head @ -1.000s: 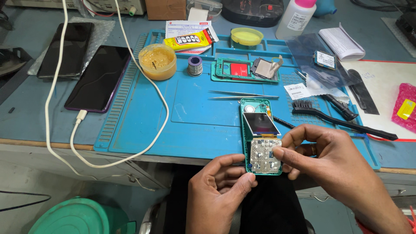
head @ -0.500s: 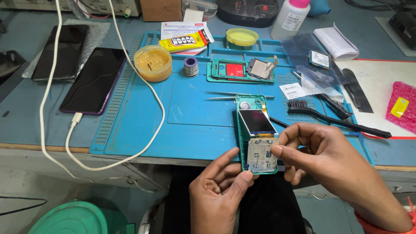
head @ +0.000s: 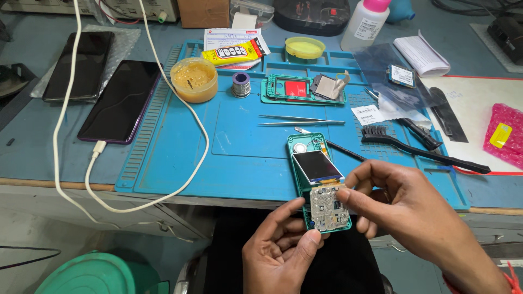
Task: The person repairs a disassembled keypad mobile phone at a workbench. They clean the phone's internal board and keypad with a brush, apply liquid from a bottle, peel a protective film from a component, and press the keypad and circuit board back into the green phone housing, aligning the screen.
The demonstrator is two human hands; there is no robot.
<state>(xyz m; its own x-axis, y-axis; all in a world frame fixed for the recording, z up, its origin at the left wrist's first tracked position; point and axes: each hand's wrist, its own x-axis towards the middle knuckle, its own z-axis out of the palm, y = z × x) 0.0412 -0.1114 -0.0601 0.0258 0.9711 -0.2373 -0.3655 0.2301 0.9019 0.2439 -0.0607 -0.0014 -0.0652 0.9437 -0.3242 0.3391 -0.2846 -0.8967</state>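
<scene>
While the big blue silicone work mat [head: 239,158] covers most of the bench, everything else sits relative to it: two black slab phones [head: 103,81] lie off its left edge, one plugged into a white cable [head: 180,92] looping across the mat. Right hand [head: 414,218] hovers over the mat's near right corner, thumb and fingers pinched together on the right edge of the small green-framed opened phone [head: 318,182]. Left hand [head: 283,253], below the mat's front edge, grips the phone's bottom end, thumb tip on its lower corner. Phone overhangs the front edge, screen and keypad board exposed. Black brush [head: 419,147] right side, round tub of amber paste [head: 194,80] back left, steel tweezers [head: 299,120] mid-mat.
</scene>
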